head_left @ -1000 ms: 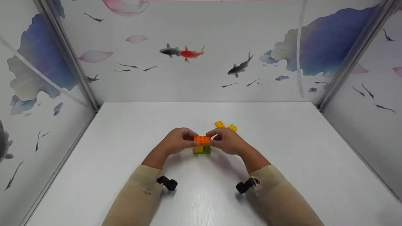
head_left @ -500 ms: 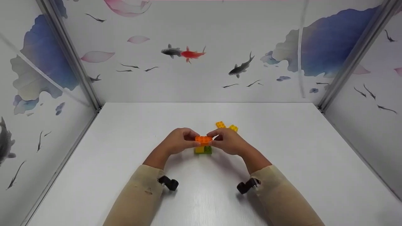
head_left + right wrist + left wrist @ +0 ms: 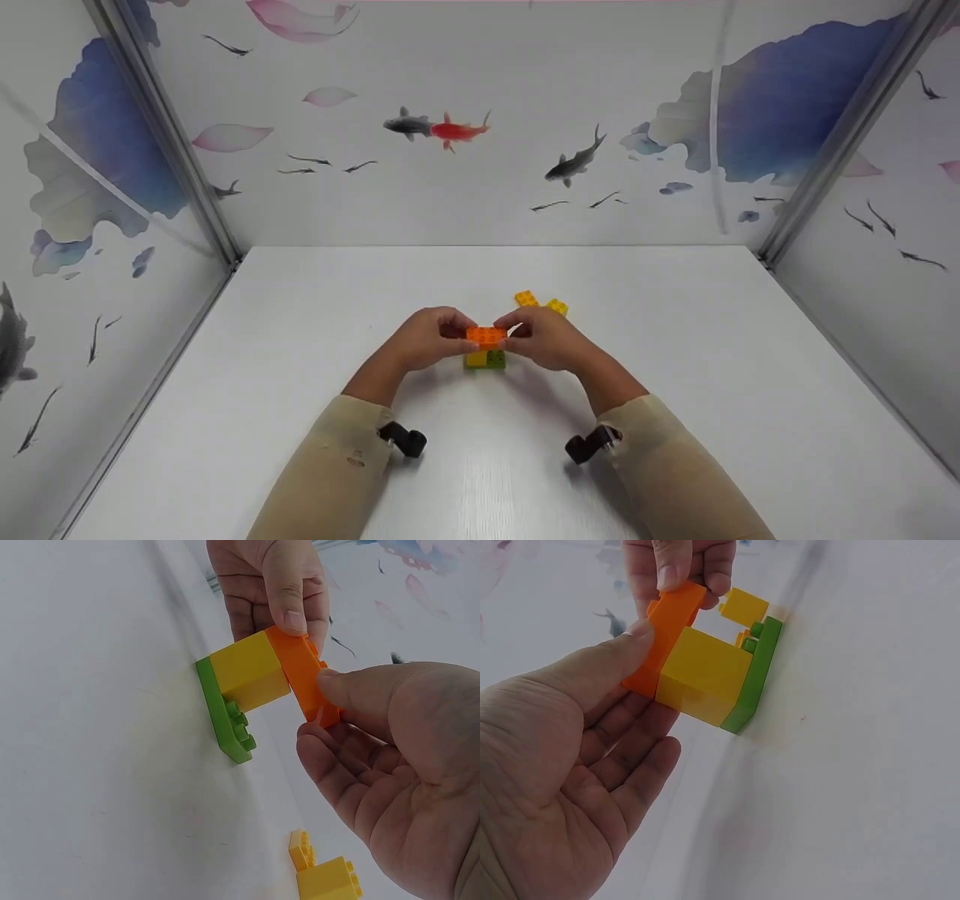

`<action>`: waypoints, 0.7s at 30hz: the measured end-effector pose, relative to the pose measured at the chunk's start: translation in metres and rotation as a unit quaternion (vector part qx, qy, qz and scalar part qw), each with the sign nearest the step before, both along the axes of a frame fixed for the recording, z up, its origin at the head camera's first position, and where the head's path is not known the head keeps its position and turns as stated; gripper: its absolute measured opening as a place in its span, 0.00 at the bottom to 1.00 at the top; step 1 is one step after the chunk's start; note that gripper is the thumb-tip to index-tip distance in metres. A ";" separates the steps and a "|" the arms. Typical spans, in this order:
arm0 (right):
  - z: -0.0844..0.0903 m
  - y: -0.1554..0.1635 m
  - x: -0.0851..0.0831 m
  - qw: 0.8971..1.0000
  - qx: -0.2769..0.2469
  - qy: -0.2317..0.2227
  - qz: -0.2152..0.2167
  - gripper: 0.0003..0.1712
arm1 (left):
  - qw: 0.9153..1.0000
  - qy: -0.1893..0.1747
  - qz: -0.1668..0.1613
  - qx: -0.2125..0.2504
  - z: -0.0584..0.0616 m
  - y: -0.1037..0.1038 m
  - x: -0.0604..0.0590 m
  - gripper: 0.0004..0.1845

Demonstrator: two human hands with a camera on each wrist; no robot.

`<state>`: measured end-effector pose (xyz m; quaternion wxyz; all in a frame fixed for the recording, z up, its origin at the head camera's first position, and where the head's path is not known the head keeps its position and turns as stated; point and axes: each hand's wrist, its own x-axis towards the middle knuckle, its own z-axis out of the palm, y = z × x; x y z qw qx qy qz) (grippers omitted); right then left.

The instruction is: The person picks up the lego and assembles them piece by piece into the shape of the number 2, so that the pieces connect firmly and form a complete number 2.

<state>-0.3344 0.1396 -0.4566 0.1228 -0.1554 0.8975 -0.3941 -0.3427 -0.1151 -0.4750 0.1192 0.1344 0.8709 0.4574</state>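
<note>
An orange toy building brick (image 3: 487, 337) is pinched at its left end by my left hand (image 3: 429, 339) and at its right end by my right hand (image 3: 546, 337). In the left wrist view it sits against the top of a yellow brick (image 3: 705, 675). That yellow brick stands on one half of a thin green brick (image 3: 761, 671), which rests on the table. Bare studs (image 3: 240, 726) show on the green brick's other half in the right wrist view. The orange brick overhangs those studs with a gap below. Whether it is fully pressed down, I cannot tell.
Behind my right hand lie two loose bricks on the white table (image 3: 300, 315): an orange-yellow one (image 3: 526, 298) and a yellow one (image 3: 557, 306). White panels with painted fish (image 3: 459, 132) and leaves enclose the table at the back and sides.
</note>
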 end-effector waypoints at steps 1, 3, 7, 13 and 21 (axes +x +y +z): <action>0.000 0.000 0.000 1.000 0.000 -0.001 0.000 0.16 | 1.000 -0.003 0.002 0.000 0.000 0.000 0.000 0.13; 0.000 -0.001 0.000 1.000 0.000 -0.004 -0.001 0.17 | 1.000 -0.010 0.004 0.001 0.000 -0.001 -0.001 0.13; 0.000 -0.001 -0.001 1.000 0.001 -0.007 0.000 0.17 | 1.000 -0.019 0.006 0.000 0.000 -0.001 -0.002 0.13; 0.001 0.006 -0.004 1.000 0.002 0.000 0.004 0.19 | 1.000 -0.025 0.007 -0.006 -0.001 0.000 -0.002 0.14; 0.012 0.032 -0.018 0.997 -0.021 0.018 -0.070 0.22 | 0.999 -0.034 0.020 -0.009 -0.001 0.002 -0.002 0.15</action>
